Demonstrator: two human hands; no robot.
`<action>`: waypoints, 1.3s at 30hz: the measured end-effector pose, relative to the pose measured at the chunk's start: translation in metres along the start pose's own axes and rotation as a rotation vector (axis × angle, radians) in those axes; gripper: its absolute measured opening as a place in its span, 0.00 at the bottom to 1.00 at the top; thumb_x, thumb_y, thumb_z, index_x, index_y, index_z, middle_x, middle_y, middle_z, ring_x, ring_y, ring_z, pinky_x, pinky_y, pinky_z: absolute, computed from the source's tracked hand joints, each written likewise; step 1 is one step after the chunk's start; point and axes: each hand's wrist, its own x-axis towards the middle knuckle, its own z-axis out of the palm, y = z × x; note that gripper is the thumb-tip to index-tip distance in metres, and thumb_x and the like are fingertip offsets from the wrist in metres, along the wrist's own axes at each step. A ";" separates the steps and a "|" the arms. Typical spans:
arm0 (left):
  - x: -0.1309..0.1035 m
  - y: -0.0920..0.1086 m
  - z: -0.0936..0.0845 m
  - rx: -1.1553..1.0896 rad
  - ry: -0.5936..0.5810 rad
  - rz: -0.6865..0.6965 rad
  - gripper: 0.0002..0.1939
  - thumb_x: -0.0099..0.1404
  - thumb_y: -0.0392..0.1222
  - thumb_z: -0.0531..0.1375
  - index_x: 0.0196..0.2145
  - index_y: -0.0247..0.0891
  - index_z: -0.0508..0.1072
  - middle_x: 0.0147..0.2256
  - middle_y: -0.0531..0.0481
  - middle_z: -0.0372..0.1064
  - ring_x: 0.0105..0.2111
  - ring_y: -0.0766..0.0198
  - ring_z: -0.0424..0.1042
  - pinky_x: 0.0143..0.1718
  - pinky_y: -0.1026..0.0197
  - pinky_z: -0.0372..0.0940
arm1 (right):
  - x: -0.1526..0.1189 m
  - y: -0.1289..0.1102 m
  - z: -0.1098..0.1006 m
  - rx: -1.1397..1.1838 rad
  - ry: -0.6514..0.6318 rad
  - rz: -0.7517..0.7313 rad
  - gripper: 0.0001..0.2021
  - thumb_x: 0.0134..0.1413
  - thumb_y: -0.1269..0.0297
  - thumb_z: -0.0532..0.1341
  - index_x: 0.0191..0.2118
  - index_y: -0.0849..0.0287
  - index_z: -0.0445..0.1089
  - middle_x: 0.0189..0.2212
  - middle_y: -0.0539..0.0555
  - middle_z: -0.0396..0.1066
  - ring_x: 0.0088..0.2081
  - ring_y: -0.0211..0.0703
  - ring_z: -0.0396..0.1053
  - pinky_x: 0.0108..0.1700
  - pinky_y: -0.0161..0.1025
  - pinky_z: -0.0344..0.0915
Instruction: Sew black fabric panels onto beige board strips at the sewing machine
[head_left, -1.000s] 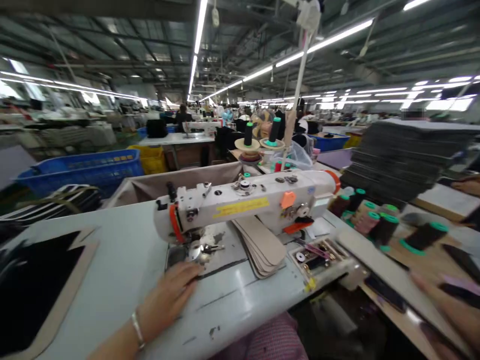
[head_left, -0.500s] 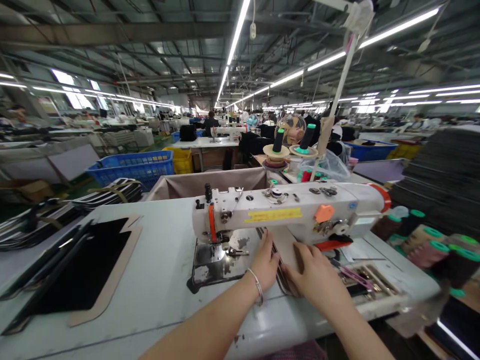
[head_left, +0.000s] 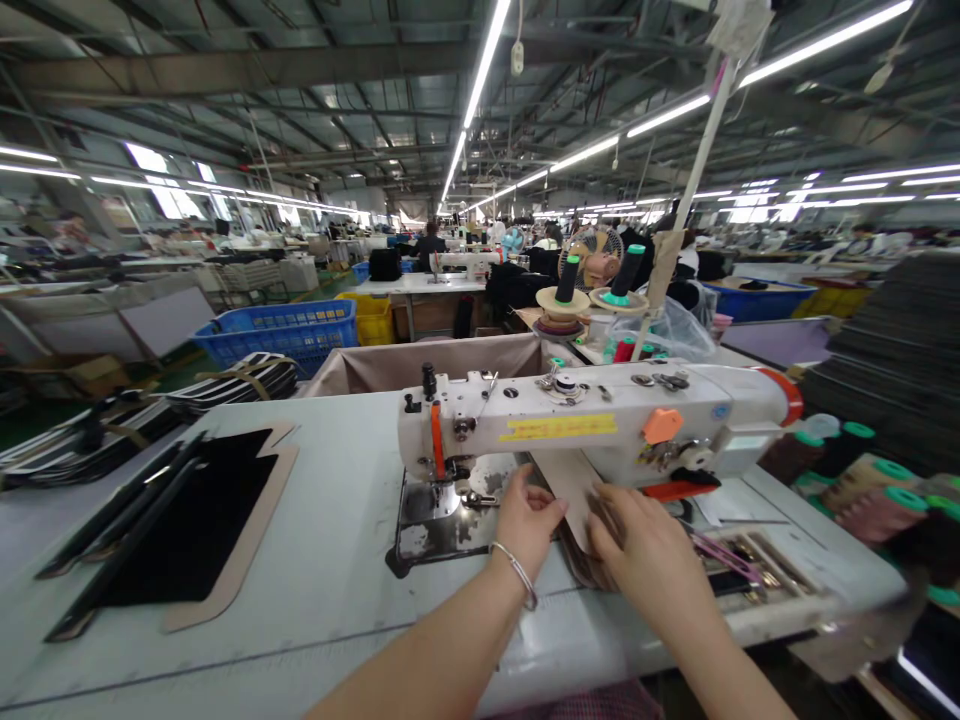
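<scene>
A stack of beige panels (head_left: 574, 490) with rounded corners lies under the arm of a white sewing machine (head_left: 525, 405), right of its needle plate. My left hand (head_left: 529, 520), with a silver bracelet at the wrist, is closed at the left edge of the stack, thumb and fingertips together by the top panel. On the right side, my right hand (head_left: 649, 550) grips the stack's edge, its thumb on top and its other fingers partly hidden. The presser foot and metal needle plate (head_left: 439, 520) are beside my left hand, with no panel on them.
Black-and-beige pieces (head_left: 195, 520) lie on the left of the table (head_left: 337, 560). A small parts tray (head_left: 780, 580) sits at the right, near thread cones (head_left: 877, 510). Behind the machine are a fabric-lined bin (head_left: 427, 365) and a blue crate (head_left: 289, 330).
My left hand's fingers have drawn in from lying stretched along the panels' edge. More of the top panel's beige face shows, and the panels' lower ends look fanned. The view has shifted slightly left.
</scene>
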 end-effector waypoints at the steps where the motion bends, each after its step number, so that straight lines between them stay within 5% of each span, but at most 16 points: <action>1: 0.003 0.000 0.003 -0.023 0.005 -0.053 0.27 0.57 0.33 0.62 0.53 0.28 0.61 0.29 0.50 0.67 0.28 0.64 0.69 0.31 0.63 0.67 | -0.001 -0.001 0.000 0.010 0.004 -0.026 0.14 0.61 0.66 0.53 0.50 0.60 0.66 0.44 0.58 0.72 0.44 0.52 0.70 0.48 0.51 0.67; 4: 0.001 0.007 0.004 -0.082 -0.044 -0.179 0.10 0.55 0.36 0.61 0.35 0.32 0.66 0.23 0.51 0.65 0.21 0.65 0.66 0.23 0.66 0.63 | -0.007 -0.002 -0.007 0.024 0.067 -0.119 0.20 0.58 0.75 0.48 0.52 0.59 0.66 0.48 0.57 0.71 0.48 0.50 0.69 0.50 0.50 0.67; 8: -0.041 0.017 -0.020 -0.165 -0.112 -0.265 0.13 0.50 0.43 0.59 0.32 0.38 0.61 0.23 0.52 0.65 0.20 0.63 0.66 0.20 0.63 0.64 | -0.021 -0.002 -0.021 -0.008 0.119 -0.287 0.28 0.58 0.77 0.46 0.62 0.52 0.60 0.60 0.54 0.63 0.55 0.46 0.66 0.55 0.45 0.68; 11: -0.094 0.006 -0.062 -0.214 -0.255 -0.400 0.21 0.49 0.51 0.63 0.35 0.38 0.62 0.23 0.53 0.64 0.19 0.64 0.65 0.19 0.65 0.61 | -0.033 -0.013 -0.020 -0.030 0.070 -0.481 0.30 0.58 0.76 0.47 0.66 0.49 0.56 0.65 0.53 0.56 0.56 0.39 0.67 0.50 0.34 0.72; 13: -0.124 -0.003 -0.096 -0.125 -0.371 -0.367 0.26 0.46 0.55 0.69 0.31 0.36 0.62 0.23 0.53 0.63 0.20 0.69 0.62 0.21 0.70 0.55 | -0.041 -0.028 -0.010 0.011 0.060 -0.667 0.31 0.56 0.76 0.48 0.65 0.51 0.57 0.63 0.55 0.60 0.57 0.38 0.67 0.48 0.30 0.72; 15: -0.141 -0.003 -0.131 0.116 -0.426 -0.350 0.26 0.54 0.62 0.65 0.29 0.35 0.64 0.23 0.51 0.62 0.21 0.69 0.62 0.21 0.70 0.54 | -0.046 -0.048 0.005 0.073 0.075 -0.850 0.29 0.55 0.74 0.48 0.63 0.54 0.61 0.59 0.56 0.66 0.56 0.38 0.68 0.49 0.30 0.72; 16: -0.143 0.000 -0.148 0.285 -0.348 -0.310 0.23 0.62 0.61 0.59 0.31 0.35 0.65 0.24 0.50 0.64 0.21 0.67 0.63 0.21 0.68 0.57 | -0.047 -0.059 0.013 0.101 0.078 -0.916 0.28 0.56 0.73 0.49 0.62 0.55 0.63 0.57 0.56 0.68 0.56 0.39 0.68 0.49 0.31 0.72; 17: -0.140 0.006 -0.162 0.465 -0.233 -0.205 0.18 0.68 0.55 0.53 0.35 0.36 0.66 0.27 0.48 0.67 0.23 0.64 0.67 0.23 0.64 0.62 | -0.047 -0.069 0.021 0.127 0.073 -0.956 0.26 0.57 0.73 0.49 0.61 0.56 0.64 0.56 0.56 0.69 0.55 0.40 0.69 0.49 0.31 0.72; 19: -0.126 0.020 -0.187 0.811 -0.095 0.159 0.12 0.70 0.41 0.49 0.45 0.37 0.69 0.42 0.42 0.70 0.42 0.57 0.71 0.48 0.53 0.68 | -0.045 -0.089 0.036 0.182 0.042 -0.952 0.24 0.60 0.72 0.49 0.60 0.56 0.66 0.57 0.57 0.68 0.55 0.41 0.70 0.50 0.33 0.72; 21: -0.104 0.030 -0.203 1.011 -0.178 0.338 0.19 0.68 0.31 0.48 0.52 0.39 0.69 0.55 0.42 0.63 0.56 0.54 0.63 0.61 0.45 0.58 | -0.039 -0.102 0.048 0.238 0.003 -0.866 0.22 0.61 0.73 0.49 0.59 0.56 0.67 0.57 0.56 0.68 0.53 0.42 0.70 0.49 0.36 0.73; 26: -0.058 0.031 -0.218 1.218 -0.388 0.442 0.22 0.65 0.26 0.57 0.55 0.38 0.70 0.59 0.42 0.61 0.58 0.53 0.61 0.62 0.47 0.59 | -0.010 -0.110 0.067 0.307 -0.158 -0.816 0.21 0.60 0.75 0.56 0.56 0.48 0.68 0.55 0.49 0.70 0.53 0.46 0.69 0.52 0.47 0.73; 30: -0.047 0.026 -0.221 1.200 -0.368 0.491 0.19 0.67 0.27 0.57 0.53 0.37 0.72 0.58 0.42 0.63 0.57 0.53 0.62 0.61 0.49 0.61 | 0.008 -0.105 0.083 0.275 -0.165 -0.683 0.25 0.56 0.80 0.56 0.57 0.51 0.68 0.57 0.56 0.68 0.54 0.48 0.69 0.52 0.48 0.73; 39: -0.040 0.014 -0.224 1.196 -0.364 0.543 0.19 0.69 0.28 0.54 0.56 0.33 0.70 0.60 0.38 0.60 0.61 0.54 0.59 0.63 0.52 0.59 | 0.021 -0.103 0.098 0.367 -0.088 -0.674 0.20 0.59 0.78 0.54 0.52 0.56 0.71 0.50 0.56 0.73 0.49 0.44 0.71 0.51 0.43 0.72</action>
